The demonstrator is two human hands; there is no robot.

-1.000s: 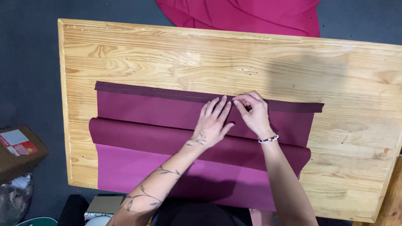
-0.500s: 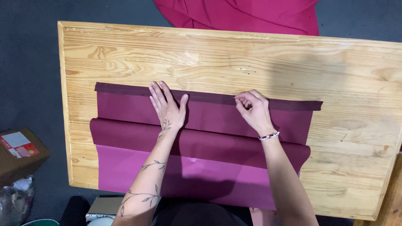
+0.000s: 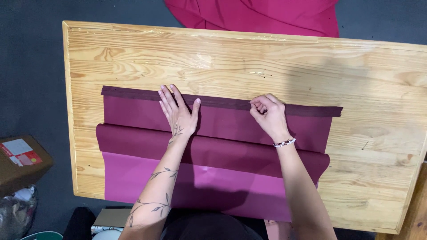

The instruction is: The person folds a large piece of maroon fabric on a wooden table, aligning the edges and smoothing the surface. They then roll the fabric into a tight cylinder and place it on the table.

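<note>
So your landmark here is the wooden table (image 3: 133, 53), and pretty much everything hangs off that. The maroon sheet (image 3: 222, 124) lies across the near half of the table, with a narrow folded strip (image 3: 133, 94) running along its far edge and a rolled hump (image 3: 133, 138) crossing it closer to you; the brighter magenta part (image 3: 133, 178) runs to the table's near edge. Your left hand (image 3: 179, 113) is flat and open, fingers spread a bit, pressing on the sheet right at the folded strip, left of the table's middle. Your right hand (image 3: 268, 114) is curled closed, fingertips pinching the strip's edge, a beaded bracelet (image 3: 284, 142) on that wrist. Nothing's sitting between your hands, the strip runs bare there. Beyond the table's far edge there's a heap of red cloth (image 3: 253, 15) on the dark floor. Off the table's left side sits a brown cardboard box (image 3: 20, 164) with a white label and a red sticker on top, and something clear and crinkly just below it, can't tell what.
</note>
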